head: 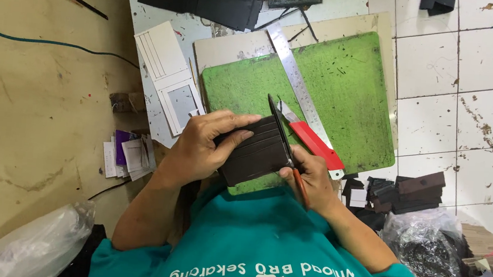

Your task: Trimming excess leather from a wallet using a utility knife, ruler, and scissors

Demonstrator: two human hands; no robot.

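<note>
Dark brown leather wallet piece with stitched card slots, held above the near edge of the green cutting mat. Left hand curled round its left side, fingers closed over the top. Right hand closed on scissors, blades along the piece's right edge. Red utility knife and steel ruler on the mat. Clear plastic bag of dark scraps at right.
</note>
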